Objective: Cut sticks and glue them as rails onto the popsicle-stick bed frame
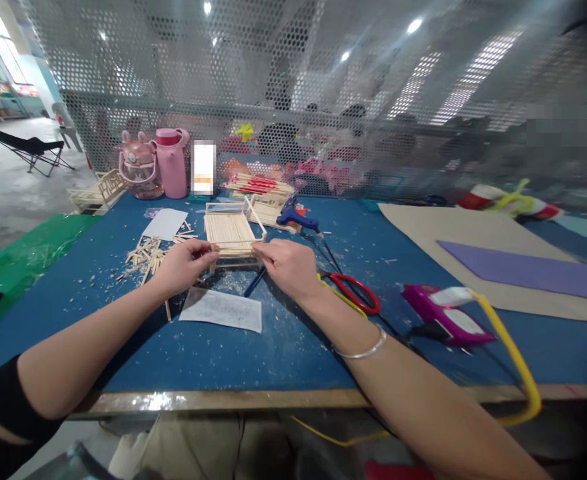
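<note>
A small model of thin wooden sticks (230, 228), shaped like a slatted platform with side rails, stands on the blue table mat. My left hand (186, 263) pinches its front left corner with thumb and fingers. At the front right corner, my right hand (290, 267) is closed in the same way. A thin stick runs along the front edge between both hands; whether it is fixed to the model I cannot tell. Just behind lies a blue glue gun (298, 219). A white paper (223, 310) with grey marks lies in front of the model.
Loose stick pieces (146, 253) are scattered at the left. Red-handled scissors (358, 293) lie beside my right wrist, with a purple device (446, 317) on a yellow cord farther right. A pink bottle (172, 167) and a stick bundle (260, 187) stand along the mesh screen (253, 67).
</note>
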Tool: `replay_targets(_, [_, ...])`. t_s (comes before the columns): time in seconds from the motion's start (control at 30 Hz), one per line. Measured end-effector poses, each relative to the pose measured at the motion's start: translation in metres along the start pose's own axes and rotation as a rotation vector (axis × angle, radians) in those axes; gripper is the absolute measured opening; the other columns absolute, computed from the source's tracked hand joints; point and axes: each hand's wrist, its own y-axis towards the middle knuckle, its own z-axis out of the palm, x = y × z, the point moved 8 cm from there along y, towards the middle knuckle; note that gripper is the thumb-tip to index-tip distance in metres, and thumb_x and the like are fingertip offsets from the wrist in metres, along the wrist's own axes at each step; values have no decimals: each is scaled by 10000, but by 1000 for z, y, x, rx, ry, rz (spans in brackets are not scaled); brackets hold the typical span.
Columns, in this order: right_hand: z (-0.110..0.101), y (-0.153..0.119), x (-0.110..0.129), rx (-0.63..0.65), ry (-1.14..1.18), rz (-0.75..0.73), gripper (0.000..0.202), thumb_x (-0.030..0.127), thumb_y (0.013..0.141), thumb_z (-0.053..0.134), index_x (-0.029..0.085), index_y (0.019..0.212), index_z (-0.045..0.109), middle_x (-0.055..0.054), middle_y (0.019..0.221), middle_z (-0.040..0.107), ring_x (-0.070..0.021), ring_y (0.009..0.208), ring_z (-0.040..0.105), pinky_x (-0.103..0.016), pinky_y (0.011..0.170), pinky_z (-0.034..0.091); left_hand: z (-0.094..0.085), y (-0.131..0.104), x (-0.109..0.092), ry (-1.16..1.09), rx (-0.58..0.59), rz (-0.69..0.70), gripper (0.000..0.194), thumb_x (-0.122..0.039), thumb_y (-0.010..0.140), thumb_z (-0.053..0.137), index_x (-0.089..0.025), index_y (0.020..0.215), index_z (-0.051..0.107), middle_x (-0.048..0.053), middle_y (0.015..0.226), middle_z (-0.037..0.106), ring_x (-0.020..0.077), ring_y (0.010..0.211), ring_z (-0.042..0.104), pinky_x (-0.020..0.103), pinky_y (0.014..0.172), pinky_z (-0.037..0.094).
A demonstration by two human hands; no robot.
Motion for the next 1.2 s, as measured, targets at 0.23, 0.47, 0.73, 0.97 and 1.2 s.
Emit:
replay_targets(0.23, [-2,1,2,-2,88,4,284,301,888,432,217,922,702,-51,728,665,-158,657,560,-269,561,313,-1,-2,2,26,-116,-56,255,-387,763,535,-175,761,676,15,634,636,142,589,534,254,561,380])
replay_targets(0.47, [-18,-4,-34,-138,529,247,146,201,714,544,157,837,609,-10,672,576,-111,563,484,-238,560,383,-1,-4,1,13,-181,-50,248,-370,757,528,-177,726,680,1,578,603,127,540,497,248,521,347])
replay_targets(0.73, [25,1,-34,121,824,317,266,363,744,548,133,835,645,-18,701,595,-115,608,483,-267,624,387,-1,-3,2,36,-177,-64,258,-373,759,537,-166,752,690,9,602,624,128,551,501,245,527,360])
replay_targets(0.97, [35,3,-34,106,967,365,245,381,728,566,143,775,600,-2,688,573,-109,613,469,-256,610,380,1,-2,8,-67,-122,-43,213,-353,736,577,-179,779,693,3,647,635,133,590,523,248,566,393])
replay_targets(1.2, [40,2,-33,109,1033,360,244,388,726,570,156,801,586,24,645,515,-90,557,416,-232,530,345,0,-4,10,-189,-111,-132,155,-294,688,620,-175,755,694,-15,599,601,124,567,504,265,580,403])
